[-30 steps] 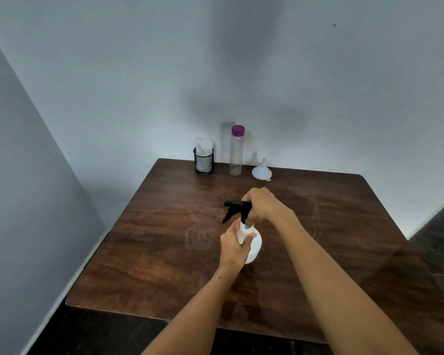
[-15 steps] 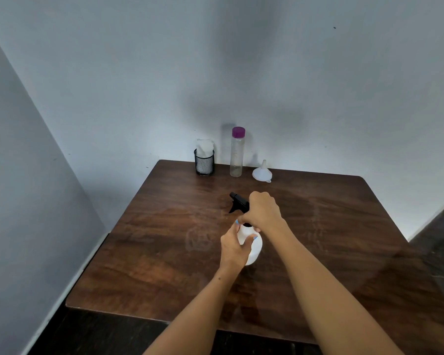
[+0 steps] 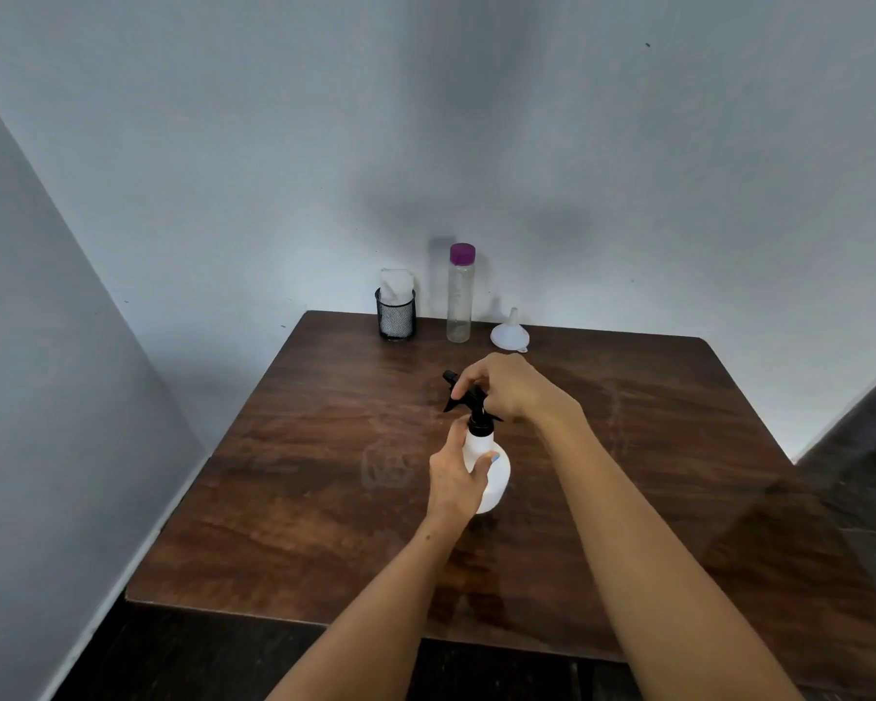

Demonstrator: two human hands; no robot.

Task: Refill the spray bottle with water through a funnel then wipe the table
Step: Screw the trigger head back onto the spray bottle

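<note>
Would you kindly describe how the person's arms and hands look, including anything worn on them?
Both forearms are bare as far as the frame shows, with no sleeves in view. No watch, bracelet, ring or glove shows on the left hand or the right hand. The left hand's thumbnail carries light blue polish; the other nails cannot be made out. A small dark dot sits near the left wrist.

No text, label, brand, number or sign can be read anywhere in the head view.
</note>
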